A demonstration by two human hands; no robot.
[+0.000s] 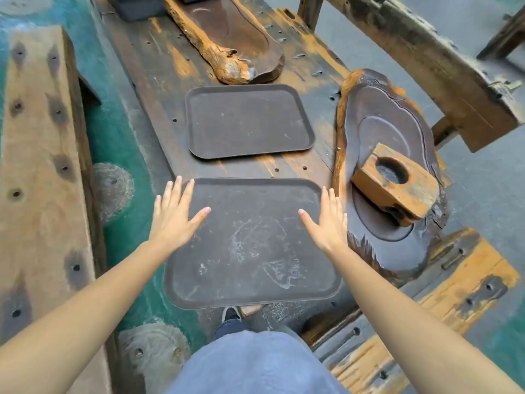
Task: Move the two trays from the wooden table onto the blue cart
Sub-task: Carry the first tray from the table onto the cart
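- Long carved wooden slab point(227, 41) at 12 o'clock: far end cut off by the top edge.
- Dark block point(139, 7) at 11 o'clock: likewise cropped.

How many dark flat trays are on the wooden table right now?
2. The near tray lies at the table's front edge between both open hands; the far tray lies just beyond it, untouched. None seems hidden.

No text, label, brand or number seems readable on any tray, wood piece or surface.
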